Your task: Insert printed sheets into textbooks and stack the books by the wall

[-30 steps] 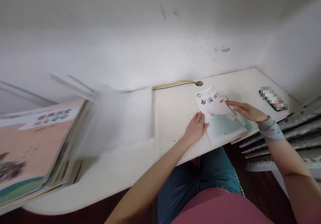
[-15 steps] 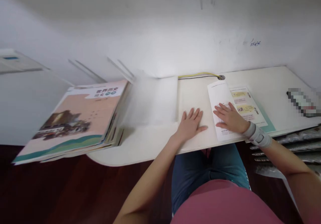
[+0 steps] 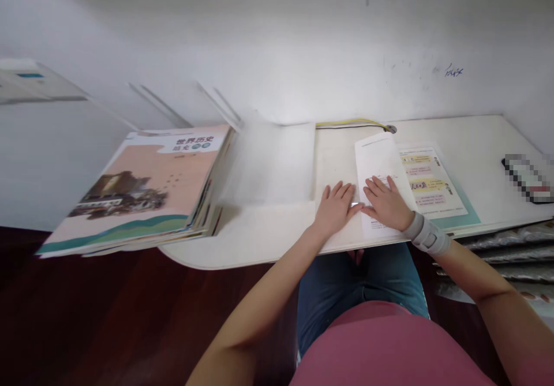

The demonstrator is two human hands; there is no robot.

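Note:
An open booklet [image 3: 415, 178] lies on the white desk [image 3: 268, 242], its printed right page showing yellow boxes. My right hand [image 3: 385, 204], with a grey band at the wrist, lies flat with fingers spread on the booklet's white left page. My left hand [image 3: 335, 207] rests flat on the desk just left of the booklet, fingertips touching its left edge. Neither hand holds anything.
A thick stack of textbooks [image 3: 142, 190] with a pink cover on top overhangs the desk's left end. A white sheet [image 3: 272, 164] lies beside it. A yellow cable [image 3: 350, 123] runs along the wall. A dark phone [image 3: 528, 178] lies at the far right.
The booklet was closed, showing its cover, and now lies open. My right hand has moved onto its left page, and my left hand has come up against the booklet's edge.

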